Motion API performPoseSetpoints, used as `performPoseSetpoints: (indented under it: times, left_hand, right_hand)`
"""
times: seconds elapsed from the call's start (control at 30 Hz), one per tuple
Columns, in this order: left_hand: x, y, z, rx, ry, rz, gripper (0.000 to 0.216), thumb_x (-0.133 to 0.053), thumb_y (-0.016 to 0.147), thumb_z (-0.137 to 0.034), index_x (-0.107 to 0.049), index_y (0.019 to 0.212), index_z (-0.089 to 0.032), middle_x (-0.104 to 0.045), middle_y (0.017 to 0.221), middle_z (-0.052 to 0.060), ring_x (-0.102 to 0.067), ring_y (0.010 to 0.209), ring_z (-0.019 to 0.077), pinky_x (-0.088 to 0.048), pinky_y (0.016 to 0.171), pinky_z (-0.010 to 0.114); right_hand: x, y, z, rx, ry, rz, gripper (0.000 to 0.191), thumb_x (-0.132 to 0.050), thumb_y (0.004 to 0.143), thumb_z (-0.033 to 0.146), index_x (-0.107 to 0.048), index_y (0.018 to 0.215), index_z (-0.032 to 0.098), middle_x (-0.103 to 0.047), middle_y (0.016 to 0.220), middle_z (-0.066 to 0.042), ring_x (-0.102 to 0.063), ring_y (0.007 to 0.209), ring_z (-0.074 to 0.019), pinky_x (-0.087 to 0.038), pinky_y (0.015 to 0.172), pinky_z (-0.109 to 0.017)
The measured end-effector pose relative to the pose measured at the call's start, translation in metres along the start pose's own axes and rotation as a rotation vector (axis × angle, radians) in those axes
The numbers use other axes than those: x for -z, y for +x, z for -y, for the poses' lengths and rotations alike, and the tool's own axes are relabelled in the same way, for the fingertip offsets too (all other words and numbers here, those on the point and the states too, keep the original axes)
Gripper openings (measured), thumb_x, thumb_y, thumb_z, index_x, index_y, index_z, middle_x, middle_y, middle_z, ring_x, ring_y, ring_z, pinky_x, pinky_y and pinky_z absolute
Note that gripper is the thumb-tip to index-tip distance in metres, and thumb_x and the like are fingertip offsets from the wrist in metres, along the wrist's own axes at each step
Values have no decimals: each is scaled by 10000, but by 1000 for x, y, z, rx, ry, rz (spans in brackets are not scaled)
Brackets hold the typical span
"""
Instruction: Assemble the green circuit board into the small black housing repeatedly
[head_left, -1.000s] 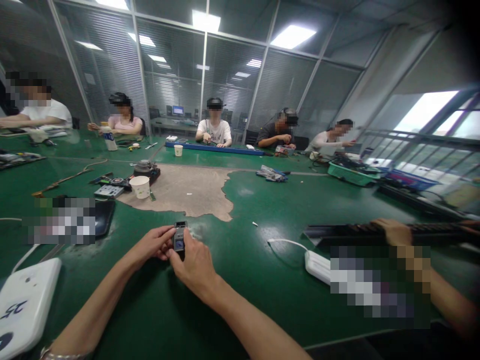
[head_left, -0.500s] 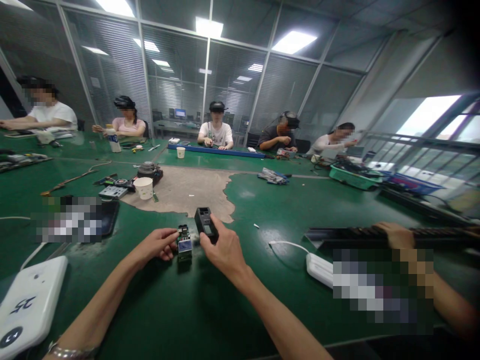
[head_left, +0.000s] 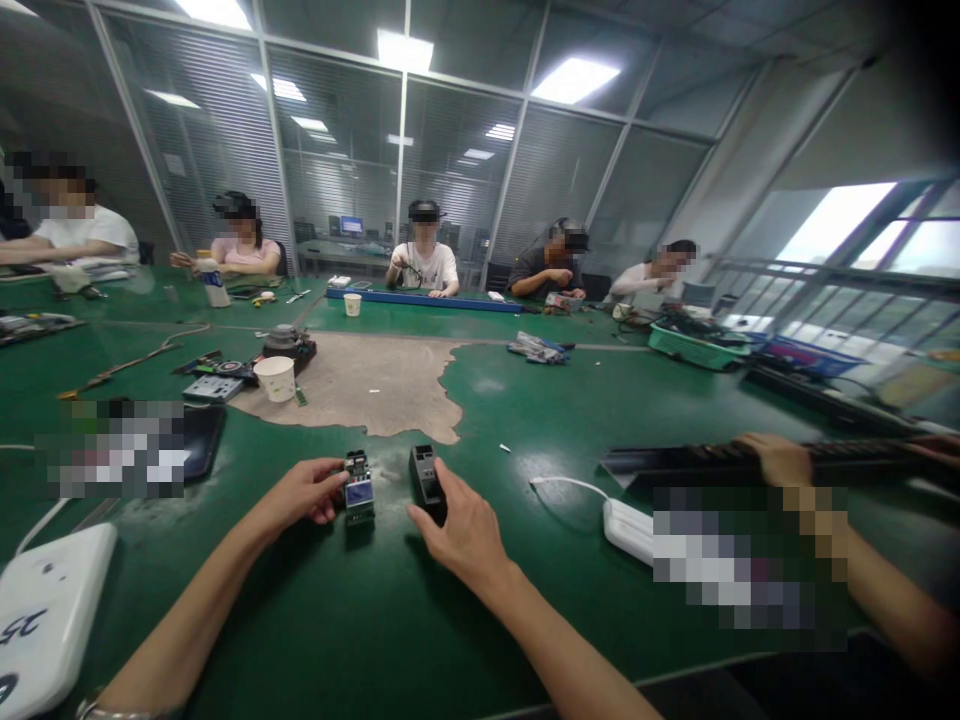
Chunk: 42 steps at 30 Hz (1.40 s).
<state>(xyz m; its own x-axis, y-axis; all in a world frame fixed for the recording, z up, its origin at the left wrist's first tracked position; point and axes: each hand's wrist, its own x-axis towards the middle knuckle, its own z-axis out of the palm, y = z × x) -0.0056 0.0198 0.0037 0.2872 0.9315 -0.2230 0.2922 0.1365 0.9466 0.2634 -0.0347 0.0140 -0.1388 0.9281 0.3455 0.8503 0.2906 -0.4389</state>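
Note:
My left hand (head_left: 306, 492) pinches the left side of a small circuit board module (head_left: 359, 494), which carries a bluish screen and stands at the table's surface. To its right, my right hand (head_left: 466, 525) grips a black plastic casing (head_left: 425, 472) between thumb and fingers. Openings show at the casing's far end. A gap of green tabletop separates the casing from the module. Part of the casing is hidden behind my right fingers and thumb.
On the green table (head_left: 555, 420) lie a paper cup (head_left: 275, 379), dismantled parts (head_left: 214, 388), gloves (head_left: 537, 348) and a white power bank (head_left: 56, 610). At right, another person's hand (head_left: 776, 460) rests on a long black metal piece (head_left: 675, 462). Several people sit across.
My right hand has drawn the black casing rightward and nearer to me, widening the gap to the module, and turned it. My left hand keeps its hold. The view has shifted slightly right.

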Motion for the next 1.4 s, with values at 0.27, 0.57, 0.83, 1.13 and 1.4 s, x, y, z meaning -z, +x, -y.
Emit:
performPoseSetpoints:
  times: [0.27, 0.57, 0.83, 1.13, 1.4]
  left_hand:
    - [1, 4, 5, 22, 1, -29, 678, -610, 821, -474, -407, 1367, -128, -644, 726, 27, -618, 508, 138, -488, 444, 228]
    - [0, 0, 3, -3, -21, -28, 705, -625, 814, -478, -391, 1381, -132, -641, 718, 20, -626, 515, 146, -504, 461, 246]
    - [4, 0, 8, -43, -79, 12, 685, -632, 798, -510, -450, 1335, -126, -627, 631, 9, -606, 517, 140, -490, 482, 235]
    - [6, 1, 10, -53, -126, 43, 644, -631, 797, -493, -464, 1303, -131, -625, 658, 8, -601, 518, 133, -493, 494, 235]
    - [3, -4, 3, 15, -159, -37, 629, -546, 827, -565, -446, 1306, -170, -619, 707, 10, -609, 530, 137, -485, 484, 235]
  right_hand:
    - [-5, 1, -8, 14, 38, -18, 632, -557, 850, 388, -376, 1415, 171, -604, 1231, -129, -611, 1062, -265, -475, 911, -379]
    - [6, 11, 31, 88, 351, -79, 545, -530, 884, 389, -450, 1361, 138, -636, 1180, -129, -625, 1037, -238, -486, 888, -343]
    - [-12, 20, 79, 159, 310, -30, 553, -558, 865, 414, -445, 1335, 145, -677, 1020, -115, -654, 901, -249, -498, 780, -325]
    - [-29, 21, 85, 179, 109, 16, 644, -546, 859, 418, -352, 1393, 115, -649, 1093, -150, -640, 947, -282, -496, 802, -368]
    - [-35, 10, 77, 179, 83, 69, 686, -566, 837, 488, -344, 1386, 142, -657, 1070, -136, -654, 895, -280, -504, 758, -368]
